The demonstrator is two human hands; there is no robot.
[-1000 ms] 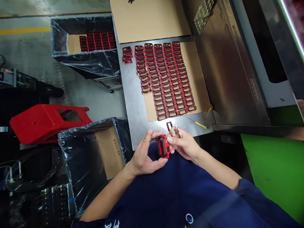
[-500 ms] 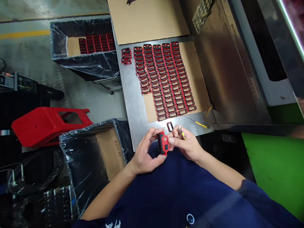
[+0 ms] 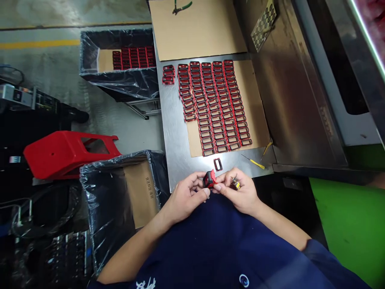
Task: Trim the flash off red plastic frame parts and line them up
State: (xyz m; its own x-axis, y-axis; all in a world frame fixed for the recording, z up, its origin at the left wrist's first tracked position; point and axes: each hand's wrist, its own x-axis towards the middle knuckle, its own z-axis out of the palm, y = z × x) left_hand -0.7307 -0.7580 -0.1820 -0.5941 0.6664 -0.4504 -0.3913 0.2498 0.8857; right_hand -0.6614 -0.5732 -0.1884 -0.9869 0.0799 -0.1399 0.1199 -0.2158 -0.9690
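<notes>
A small red-and-black plastic part is held up in front of my body, turned so one end shows. My left hand is closed around it, thumb below and fingers behind. With thumb and forefinger my right hand grips the red edge of the same part. A small metal tool with a yellow marking sticks out between the curled fingers of that hand; its kind is unclear. Just beyond the hands, one black-and-red frame lies on the metal table.
Rows of red-and-black frames cover a cardboard sheet. A few more parts lie left of them. Yellow-handled picks lie at the right, green-handled pliers at the back. Lined bins and a red stool stand left.
The plastic part has been turned, from its broad red face to its end. My view has shifted, bringing the pliers into sight. Both hands keep hold.
</notes>
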